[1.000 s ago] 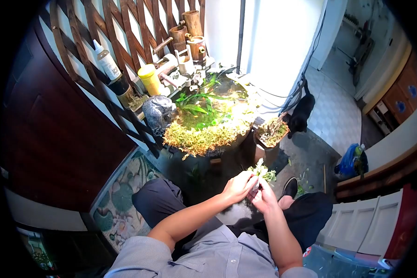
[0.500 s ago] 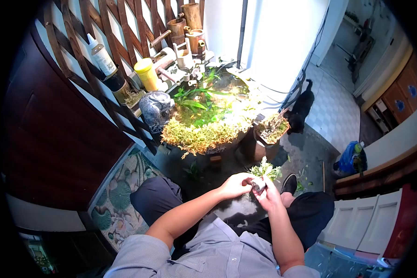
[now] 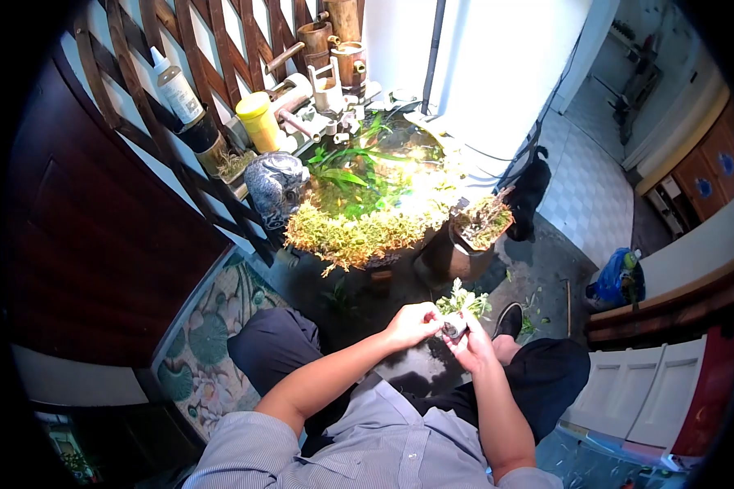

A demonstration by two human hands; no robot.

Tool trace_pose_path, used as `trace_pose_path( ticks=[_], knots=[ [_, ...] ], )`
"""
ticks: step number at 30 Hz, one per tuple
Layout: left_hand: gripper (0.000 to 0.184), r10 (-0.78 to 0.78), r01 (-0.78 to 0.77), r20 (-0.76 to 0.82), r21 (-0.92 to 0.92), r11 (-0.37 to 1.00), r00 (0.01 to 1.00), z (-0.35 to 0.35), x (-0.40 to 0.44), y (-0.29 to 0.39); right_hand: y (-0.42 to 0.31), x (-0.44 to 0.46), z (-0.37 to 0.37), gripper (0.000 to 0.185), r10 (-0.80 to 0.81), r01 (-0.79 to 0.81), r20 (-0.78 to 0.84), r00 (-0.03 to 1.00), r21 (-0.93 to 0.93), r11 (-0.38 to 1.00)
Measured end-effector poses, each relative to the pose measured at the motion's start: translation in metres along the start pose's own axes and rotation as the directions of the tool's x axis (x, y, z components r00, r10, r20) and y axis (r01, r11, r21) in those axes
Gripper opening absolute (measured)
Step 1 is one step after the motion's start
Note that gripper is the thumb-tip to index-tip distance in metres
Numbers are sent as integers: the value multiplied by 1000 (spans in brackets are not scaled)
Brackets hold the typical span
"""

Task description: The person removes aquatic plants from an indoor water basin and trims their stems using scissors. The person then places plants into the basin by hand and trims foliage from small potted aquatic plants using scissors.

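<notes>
A small leafy green plant (image 3: 463, 300) with a pale, round pot-like base (image 3: 454, 327) is in front of me, between my knees. The base points toward me, its greyish end showing, and the leaves face away. Wrapped round the base from the right is my right hand (image 3: 474, 349). My left hand (image 3: 413, 325) comes in from the other side, fingertips pinched together at the base's edge. Whether those fingertips grip the base or some small bit on it, I cannot make out.
Ahead stands a planted water basin (image 3: 351, 236) edged with moss, beside a brown pot (image 3: 457, 259). A fish-like stone figure (image 3: 276, 189), yellow tub (image 3: 259, 122) and bottle (image 3: 178, 91) line the lattice. A black cat (image 3: 530, 191) is at right, near a blue bag (image 3: 616, 279).
My left fingers have drawn back slightly from the base, showing more of it. The plant has shifted a little left. The cat has moved slightly, and the view has tilted a bit.
</notes>
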State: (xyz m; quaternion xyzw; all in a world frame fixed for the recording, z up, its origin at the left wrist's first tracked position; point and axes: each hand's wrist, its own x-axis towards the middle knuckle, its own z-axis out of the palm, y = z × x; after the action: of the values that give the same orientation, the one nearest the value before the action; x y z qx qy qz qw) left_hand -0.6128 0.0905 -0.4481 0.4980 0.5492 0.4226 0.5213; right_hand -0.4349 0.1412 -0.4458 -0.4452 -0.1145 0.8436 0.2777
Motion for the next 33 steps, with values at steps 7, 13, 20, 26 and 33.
trace_pose_path(
  ticks=[7,13,20,26,33],
  knots=[
    [13,-58,59,18,-35,998,998,-2,-1,-12,-4,-1,0,26,-21,21,-18,1000,25,999],
    [34,-368,389,135,-201,899,920,-7,6,-10,-1,-5,3,17,-233,206,-39,972,-347,915],
    [73,-393,592,449,-520,615,802,-2,8,-7,14,-27,13,23,-309,361,217,926,-750,554],
    [47,-313,451,336,-766,457,888,2,3,-9,25,-32,4,25,-320,361,205,925,-740,568],
    [45,-155,308,267,-863,401,951,7,-2,-11,27,-23,-8,43,-346,240,160,925,-950,201]
  ],
)
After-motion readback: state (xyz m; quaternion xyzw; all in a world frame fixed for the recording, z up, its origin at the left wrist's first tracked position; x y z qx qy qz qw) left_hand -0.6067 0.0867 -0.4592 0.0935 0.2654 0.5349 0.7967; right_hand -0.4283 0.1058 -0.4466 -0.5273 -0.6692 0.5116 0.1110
